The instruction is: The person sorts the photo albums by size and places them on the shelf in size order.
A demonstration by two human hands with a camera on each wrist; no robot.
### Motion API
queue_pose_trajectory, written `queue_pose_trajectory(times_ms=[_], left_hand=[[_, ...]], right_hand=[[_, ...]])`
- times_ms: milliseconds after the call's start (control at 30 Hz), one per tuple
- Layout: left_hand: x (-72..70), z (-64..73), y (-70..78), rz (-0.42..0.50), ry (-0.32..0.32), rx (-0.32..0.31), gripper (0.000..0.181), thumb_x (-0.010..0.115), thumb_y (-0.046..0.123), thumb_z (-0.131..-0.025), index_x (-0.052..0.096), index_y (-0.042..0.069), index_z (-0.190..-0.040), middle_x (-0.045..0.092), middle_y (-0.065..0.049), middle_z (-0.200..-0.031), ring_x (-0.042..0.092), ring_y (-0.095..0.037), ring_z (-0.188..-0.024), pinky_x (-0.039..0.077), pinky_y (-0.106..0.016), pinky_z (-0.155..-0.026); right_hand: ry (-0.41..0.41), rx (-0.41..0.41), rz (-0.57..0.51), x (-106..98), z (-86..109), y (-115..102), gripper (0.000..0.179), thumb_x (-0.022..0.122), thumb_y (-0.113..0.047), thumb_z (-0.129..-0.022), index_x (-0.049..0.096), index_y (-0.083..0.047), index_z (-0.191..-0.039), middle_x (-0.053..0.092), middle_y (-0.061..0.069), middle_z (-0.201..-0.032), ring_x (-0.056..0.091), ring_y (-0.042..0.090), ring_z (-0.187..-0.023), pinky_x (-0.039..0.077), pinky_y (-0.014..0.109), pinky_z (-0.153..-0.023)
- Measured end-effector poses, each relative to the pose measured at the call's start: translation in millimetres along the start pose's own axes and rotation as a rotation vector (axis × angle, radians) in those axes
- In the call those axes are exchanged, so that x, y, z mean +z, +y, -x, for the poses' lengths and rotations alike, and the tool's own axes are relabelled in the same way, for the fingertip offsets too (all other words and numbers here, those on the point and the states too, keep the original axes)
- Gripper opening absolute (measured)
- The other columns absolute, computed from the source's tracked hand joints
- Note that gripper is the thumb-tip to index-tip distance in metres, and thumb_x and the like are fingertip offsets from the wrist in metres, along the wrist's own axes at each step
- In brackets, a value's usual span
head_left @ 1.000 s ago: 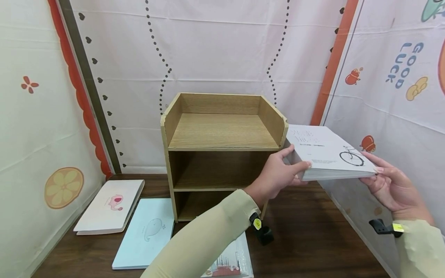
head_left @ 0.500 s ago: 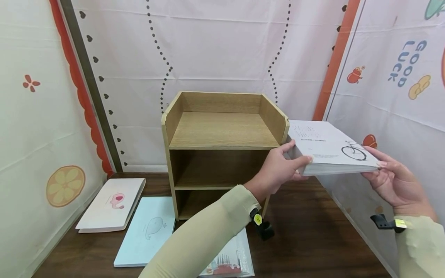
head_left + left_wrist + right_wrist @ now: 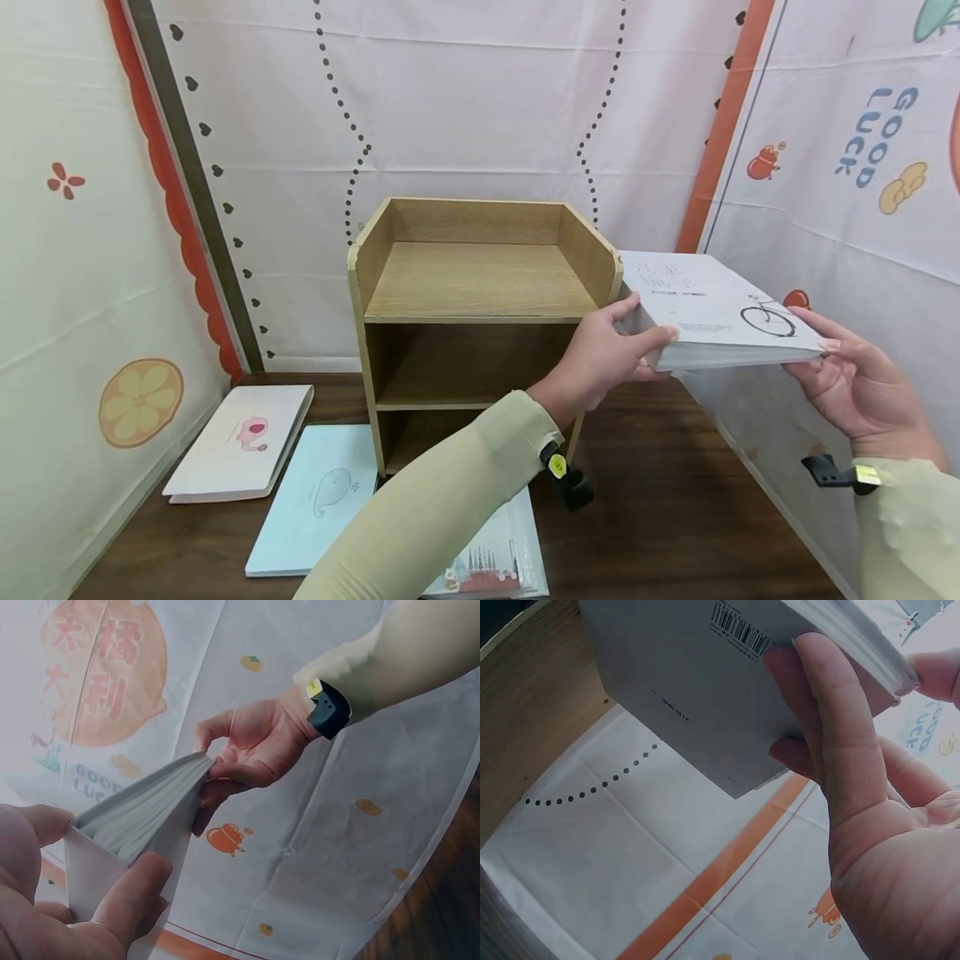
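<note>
A thick white book point(image 3: 712, 304) with a bicycle drawn on its cover is held level in the air, just right of the wooden shelf point(image 3: 480, 279). My left hand point(image 3: 603, 354) grips its spine side, thumb on top and fingers beneath. At the opposite edge my right hand point(image 3: 862, 379) pinches a corner between thumb and fingers. The left wrist view shows the page edges of the book point(image 3: 142, 802) between both hands. From below, the right wrist view shows its back cover point(image 3: 682, 682) with a barcode, several right-hand fingers point(image 3: 840, 712) lying against it.
On the dark wooden table point(image 3: 675, 517) lie a white notebook point(image 3: 232, 442) with a pink elephant and a light blue notebook point(image 3: 318, 500) with a whale. A plastic-covered book point(image 3: 491, 554) lies partly under my left sleeve. Printed cloth walls point(image 3: 480, 108) surround the table.
Both hands have raised the white book a little and shifted it slightly right, beside the shelf. The books on the table stay put.
</note>
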State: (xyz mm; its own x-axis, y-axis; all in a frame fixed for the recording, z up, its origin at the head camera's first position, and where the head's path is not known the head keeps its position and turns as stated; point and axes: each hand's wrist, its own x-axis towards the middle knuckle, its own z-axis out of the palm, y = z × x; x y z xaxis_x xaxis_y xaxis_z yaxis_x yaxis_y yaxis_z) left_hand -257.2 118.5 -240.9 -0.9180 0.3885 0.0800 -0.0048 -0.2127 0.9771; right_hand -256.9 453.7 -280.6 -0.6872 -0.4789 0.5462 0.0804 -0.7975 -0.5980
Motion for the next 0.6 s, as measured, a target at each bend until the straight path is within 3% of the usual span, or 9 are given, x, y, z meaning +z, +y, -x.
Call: queue_pose_trajectory(times_ms=[433, 600], left_hand=[[4.0, 1.0, 6.7, -0.026, 0.014, 0.026, 0.074, 0.082, 0.017, -0.088, 0.048, 0.027, -0.153, 0.038, -0.012, -0.159, 0.073, -0.014, -0.082, 0.065, -0.032, -0.070], [5.1, 1.6, 9.1, -0.023, 0.021, 0.025, 0.074, 0.083, 0.017, -0.088, 0.049, 0.028, -0.153, 0.039, -0.011, -0.157, 0.073, -0.016, -0.080, 0.066, -0.035, -0.071]], right_hand=[[-0.013, -0.011, -0.039, 4.8, -5.0, -5.2, 0.063, 0.004, 0.005, -0.100, 0.034, 0.008, -0.155, 0.044, 0.028, -0.156, 0.050, 0.044, -0.139, 0.045, 0.052, -0.113], [-0.001, -0.010, -0.030, 7.1, -6.3, -7.4, 0.063, 0.005, 0.005, -0.100, 0.035, 0.008, -0.154, 0.044, 0.028, -0.156, 0.050, 0.045, -0.139, 0.044, 0.052, -0.113]])
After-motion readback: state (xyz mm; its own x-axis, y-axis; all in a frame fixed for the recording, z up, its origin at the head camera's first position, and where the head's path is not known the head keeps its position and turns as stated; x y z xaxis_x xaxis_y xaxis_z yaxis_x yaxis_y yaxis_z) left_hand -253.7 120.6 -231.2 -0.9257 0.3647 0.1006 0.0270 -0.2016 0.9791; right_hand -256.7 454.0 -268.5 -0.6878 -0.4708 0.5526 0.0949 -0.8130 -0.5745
